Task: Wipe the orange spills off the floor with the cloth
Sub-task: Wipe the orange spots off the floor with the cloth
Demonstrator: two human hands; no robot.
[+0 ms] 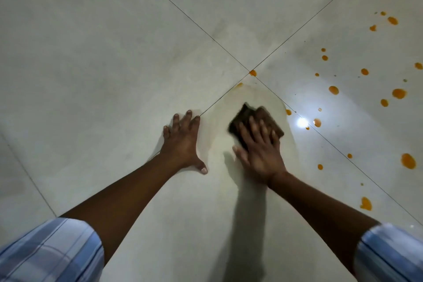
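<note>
A dark brown folded cloth (246, 114) lies on the pale tiled floor (114, 52) just below where four tiles meet. My right hand (258, 146) presses flat on it with straight fingers; the cloth looks motion-blurred. My left hand (183, 142) rests flat on the floor to the left, fingers spread. A faint yellowish smear (270, 98) surrounds the cloth. Several orange spills (399, 93) dot the tile to the right, with one drop (253, 73) at the tile crossing and a larger blob (408, 160) near the right edge.
Dark grout lines (183, 16) cross the floor diagonally. A bright light reflection (302, 122) shines on the glossy tile right of the cloth. Blue striped sleeves (50, 252) show at the bottom corners.
</note>
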